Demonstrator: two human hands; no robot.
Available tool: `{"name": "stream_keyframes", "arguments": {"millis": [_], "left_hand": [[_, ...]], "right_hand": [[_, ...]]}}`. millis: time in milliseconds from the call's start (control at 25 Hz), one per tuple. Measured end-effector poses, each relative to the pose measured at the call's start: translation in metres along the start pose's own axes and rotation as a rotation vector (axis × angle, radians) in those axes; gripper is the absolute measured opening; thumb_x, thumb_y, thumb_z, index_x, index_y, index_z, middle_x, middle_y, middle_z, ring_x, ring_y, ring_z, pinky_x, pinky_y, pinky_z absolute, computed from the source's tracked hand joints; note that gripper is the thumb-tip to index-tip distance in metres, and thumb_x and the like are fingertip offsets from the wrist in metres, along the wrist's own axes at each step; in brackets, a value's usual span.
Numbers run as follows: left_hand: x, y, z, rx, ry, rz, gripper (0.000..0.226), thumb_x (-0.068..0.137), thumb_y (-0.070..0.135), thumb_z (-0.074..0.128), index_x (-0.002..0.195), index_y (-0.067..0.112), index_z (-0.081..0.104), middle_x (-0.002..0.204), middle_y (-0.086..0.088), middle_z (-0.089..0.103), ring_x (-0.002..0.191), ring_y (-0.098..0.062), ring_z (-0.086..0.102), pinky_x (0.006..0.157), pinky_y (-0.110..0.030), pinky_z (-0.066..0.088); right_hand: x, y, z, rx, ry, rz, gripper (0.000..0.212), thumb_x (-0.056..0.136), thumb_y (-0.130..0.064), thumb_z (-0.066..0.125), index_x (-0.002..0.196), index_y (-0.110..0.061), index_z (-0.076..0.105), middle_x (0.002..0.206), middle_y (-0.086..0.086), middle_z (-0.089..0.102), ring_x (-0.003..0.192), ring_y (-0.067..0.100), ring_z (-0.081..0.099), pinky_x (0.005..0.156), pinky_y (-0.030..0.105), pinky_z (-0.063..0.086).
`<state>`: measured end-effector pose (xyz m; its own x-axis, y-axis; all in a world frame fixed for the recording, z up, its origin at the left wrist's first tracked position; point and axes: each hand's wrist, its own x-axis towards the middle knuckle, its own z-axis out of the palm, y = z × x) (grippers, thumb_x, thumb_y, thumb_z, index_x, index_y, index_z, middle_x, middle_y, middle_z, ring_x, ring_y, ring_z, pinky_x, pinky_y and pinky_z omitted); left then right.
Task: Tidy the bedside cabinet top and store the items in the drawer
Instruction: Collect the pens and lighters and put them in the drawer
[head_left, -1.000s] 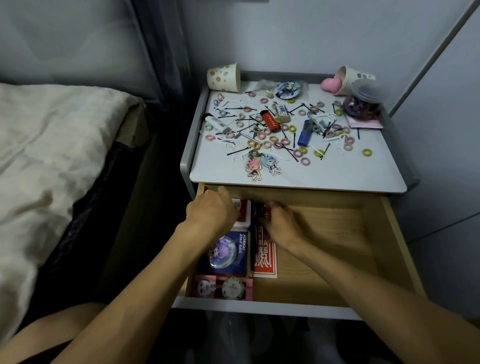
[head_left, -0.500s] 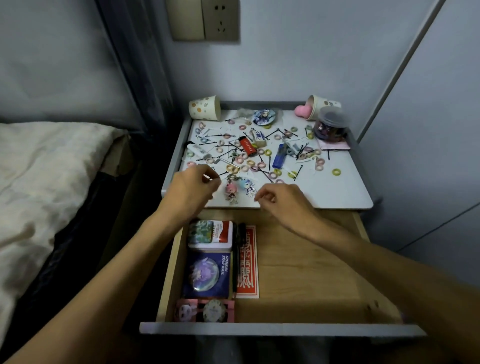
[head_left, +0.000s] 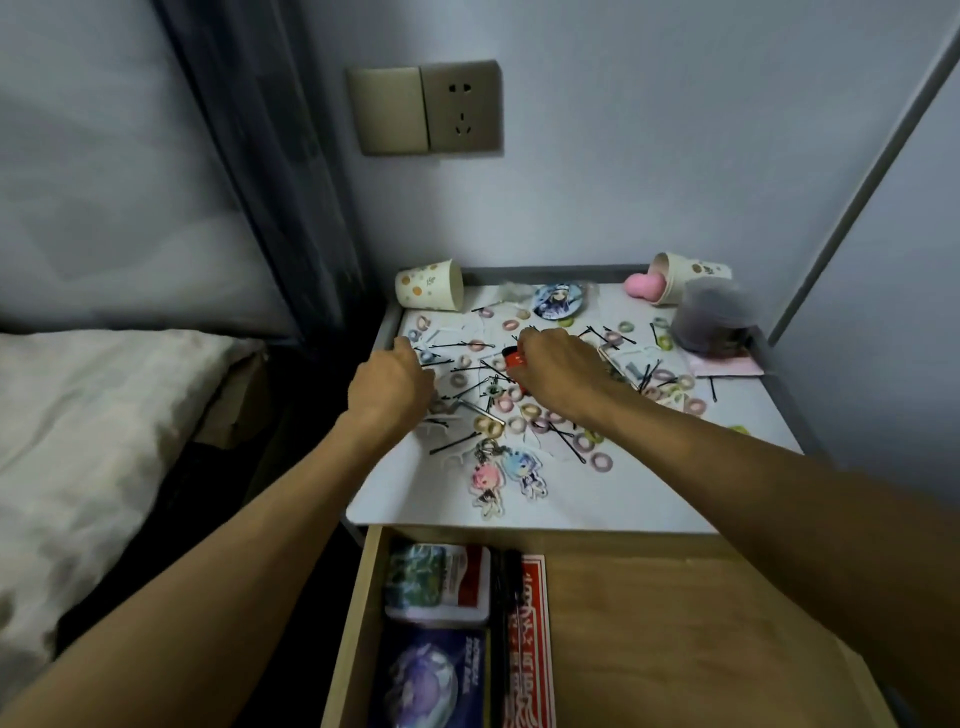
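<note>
Both hands have advanced into the worktop (head_left: 649, 493) clutter. On the right hand (head_left: 558, 371), fingers curl round the glossy red lighter (head_left: 514, 359); the left hand (head_left: 392, 384) has fingers curled among black hairpins (head_left: 460, 344), grip unclear.

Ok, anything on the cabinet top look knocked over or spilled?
The left paper cup and right paper cup lie tipped over at the back corners; hair ties and bobby pins are scattered across the cabinet top.

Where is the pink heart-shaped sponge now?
In the head view, the pink heart-shaped sponge lies at the back right of the white cabinet top, at the mouth of the tipped spotted paper cup, left of the dark lidded jar.
</note>
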<state>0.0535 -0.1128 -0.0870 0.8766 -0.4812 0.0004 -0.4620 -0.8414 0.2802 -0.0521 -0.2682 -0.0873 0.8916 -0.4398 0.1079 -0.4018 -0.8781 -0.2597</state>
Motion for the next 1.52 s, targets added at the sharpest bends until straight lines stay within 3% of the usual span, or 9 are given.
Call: {"name": "stream_keyframes", "arguments": {"millis": [240,400,520,640,760,1040,1160,1280,1520], "left_hand": [[0.020,0.018,0.011,0.041,0.047,-0.015,0.044,0.094,0.004,0.044,0.136,-0.002,0.034,0.128,-0.027,0.054,0.116,-0.045,0.053,0.091,-0.044,0.043],[0.026,0.026,0.008,-0.021,0.073,0.007,0.051,0.095,0.005,0.044,0.141,-0.007,0.026,0.128,-0.029,0.052,0.114,-0.044,0.054,0.092,-0.046,0.045],[0.015,0.031,-0.006,-0.316,0.021,-0.018,0.032,0.093,0.014,0.052,0.121,-0.002,0.047,0.114,-0.023,0.062,0.100,-0.036,0.061,0.077,-0.039,0.048],[-0.030,0.035,-0.028,-0.890,-0.150,-0.077,0.015,0.096,0.013,0.054,0.108,0.003,0.053,0.092,-0.020,0.066,0.075,-0.025,0.063,0.068,-0.035,0.055],[-0.093,0.028,-0.049,-1.277,-0.341,-0.127,0.006,0.097,-0.002,0.049,0.099,-0.002,0.055,0.083,-0.015,0.062,0.079,-0.027,0.068,0.070,-0.029,0.060],[-0.133,0.019,-0.038,-1.402,-0.434,-0.209,0.025,0.094,-0.012,0.044,0.116,-0.005,0.051,0.092,-0.017,0.068,0.075,-0.024,0.069,0.090,-0.044,0.054],[-0.131,0.023,-0.038,-1.374,-0.431,-0.179,0.022,0.093,-0.012,0.043,0.111,-0.004,0.054,0.084,-0.017,0.065,0.075,-0.024,0.069,0.082,-0.038,0.057],[-0.132,0.027,-0.042,-1.430,-0.424,-0.184,0.023,0.089,-0.011,0.045,0.102,0.001,0.060,0.081,-0.012,0.055,0.067,-0.020,0.057,0.066,-0.030,0.050],[-0.168,0.042,-0.025,-1.469,-0.525,-0.100,0.024,0.092,0.029,0.065,0.104,0.009,0.066,0.069,0.004,0.044,0.058,-0.009,0.039,0.058,-0.025,0.034]], "right_hand": [[0.017,-0.009,0.005,-0.079,-0.025,0.077,0.009,0.089,0.000,0.052,0.091,-0.009,0.050,0.078,0.005,0.053,0.074,0.026,0.053,0.060,0.031,0.037],[0.011,0.002,-0.006,0.137,-0.016,0.127,0.008,0.091,-0.007,0.051,0.084,-0.009,0.048,0.072,0.006,0.053,0.068,0.027,0.057,0.050,0.030,0.039],[-0.001,0.027,-0.022,0.288,0.048,0.256,0.012,0.097,-0.015,0.043,0.102,-0.005,0.048,0.080,0.009,0.058,0.064,0.023,0.056,0.050,0.030,0.038],[-0.018,0.050,-0.029,0.124,-0.034,0.414,0.013,0.093,-0.019,0.051,0.095,-0.006,0.050,0.094,0.015,0.058,0.078,0.029,0.051,0.063,0.031,0.037],[-0.028,0.052,-0.022,0.029,-0.132,0.478,0.017,0.090,-0.026,0.058,0.090,-0.010,0.056,0.104,0.015,0.064,0.085,0.031,0.056,0.067,0.029,0.037],[-0.019,0.040,-0.019,0.016,-0.083,0.517,0.021,0.083,-0.029,0.063,0.091,-0.010,0.060,0.099,0.012,0.065,0.088,0.032,0.061,0.068,0.030,0.041],[-0.026,0.028,-0.034,0.191,-0.080,0.476,0.027,0.089,-0.030,0.061,0.073,-0.010,0.053,0.086,0.012,0.062,0.073,0.027,0.054,0.065,0.030,0.039],[-0.070,0.003,-0.060,0.621,-0.093,0.339,0.033,0.096,-0.033,0.055,0.083,-0.002,0.058,0.068,0.005,0.047,0.056,0.016,0.043,0.054,0.028,0.033],[-0.186,-0.025,-0.058,1.206,-0.322,0.289,0.025,0.101,-0.029,0.047,0.079,-0.017,0.050,0.058,-0.007,0.042,0.048,0.008,0.035,0.047,0.022,0.028]]}}
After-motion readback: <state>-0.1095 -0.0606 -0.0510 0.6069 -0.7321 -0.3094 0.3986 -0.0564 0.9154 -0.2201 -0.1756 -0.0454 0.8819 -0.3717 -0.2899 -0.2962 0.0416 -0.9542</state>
